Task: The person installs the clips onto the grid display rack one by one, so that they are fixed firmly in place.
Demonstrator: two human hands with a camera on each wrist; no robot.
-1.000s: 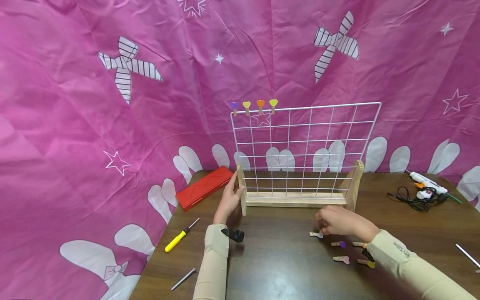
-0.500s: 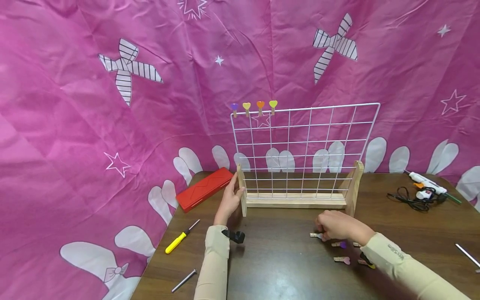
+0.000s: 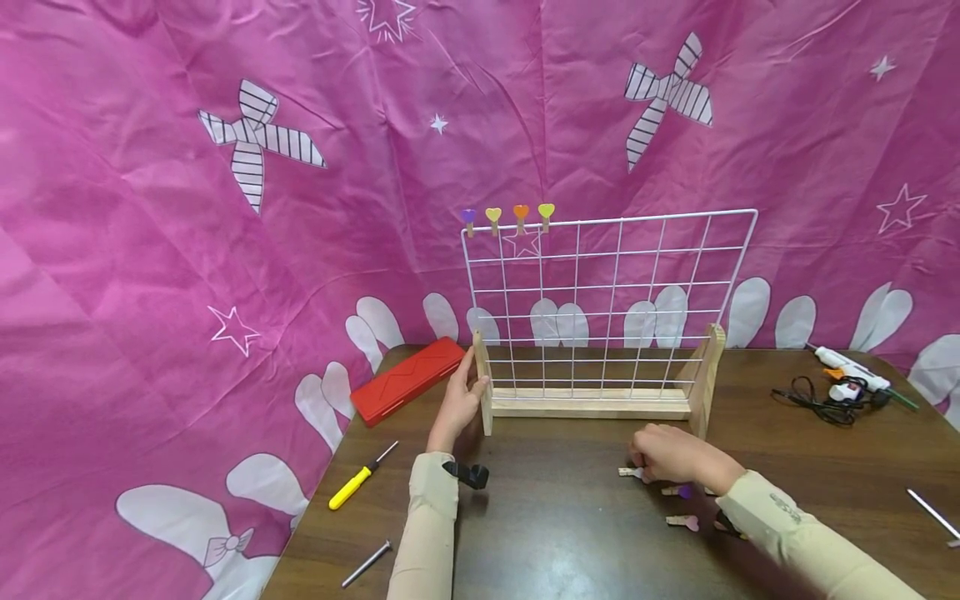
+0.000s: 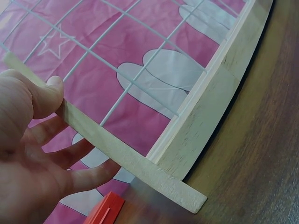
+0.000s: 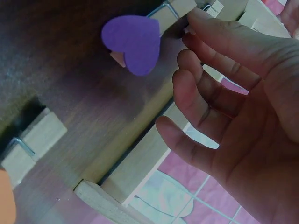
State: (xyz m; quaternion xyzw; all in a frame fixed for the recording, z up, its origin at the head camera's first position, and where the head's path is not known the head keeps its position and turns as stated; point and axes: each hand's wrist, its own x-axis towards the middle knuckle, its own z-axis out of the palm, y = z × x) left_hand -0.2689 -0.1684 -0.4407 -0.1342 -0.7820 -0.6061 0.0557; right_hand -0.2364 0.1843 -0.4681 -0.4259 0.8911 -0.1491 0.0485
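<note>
A white wire grid (image 3: 598,290) stands upright in a wooden stand (image 3: 592,410). My left hand (image 3: 459,400) grips the stand's left side post (image 4: 121,151), thumb on one face and fingers on the other. Low at the table, my right hand (image 3: 678,454) pinches the pale heart end of a small wooden clothespin (image 3: 628,472); its heart is partly hidden by the fingertips. Close beside that hand lies a clothespin with a purple heart (image 5: 133,42). Another with a pink heart (image 3: 683,522) lies nearer me. An orange-heart clothespin (image 5: 32,144) is mostly covered by my sleeve in the head view.
Several heart clothespins, such as an orange one (image 3: 521,217), sit clipped along the grid's top left. A red case (image 3: 408,381), yellow screwdriver (image 3: 363,475) and metal bolt (image 3: 367,564) lie left. A corded glue gun (image 3: 851,371) and a metal rod (image 3: 932,517) lie right.
My right hand stays at the pale-heart clothespin; its forearm has swung slightly left, covering more of the orange and yellow clothespins. The left hand keeps its grip on the post.
</note>
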